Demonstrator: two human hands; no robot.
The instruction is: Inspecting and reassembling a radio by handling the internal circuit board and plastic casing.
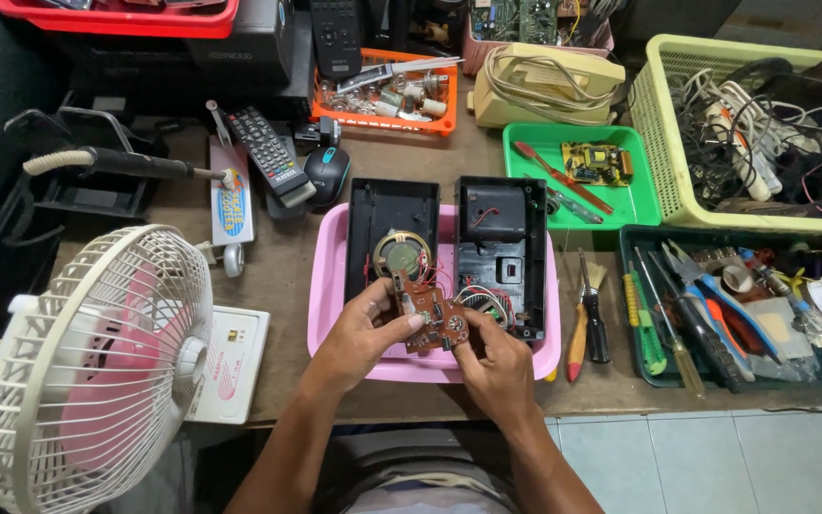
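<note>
Even, soft daylight lit the worktop (287,257), brightest toward its right edge and the pale floor tiles (715,462). Shadows were faint and short. The far-left corner fell dark. Focus stayed sharp; straight edges bowed slightly outward.

A brown workbench (287,257) carries a pink tray (327,286) at the centre, a white fan (97,362) at the lower left and a remote control (264,152) above. To the right lie a green tray (635,205), a yellow basket (663,124) and a dark tool tray (635,286).
</note>
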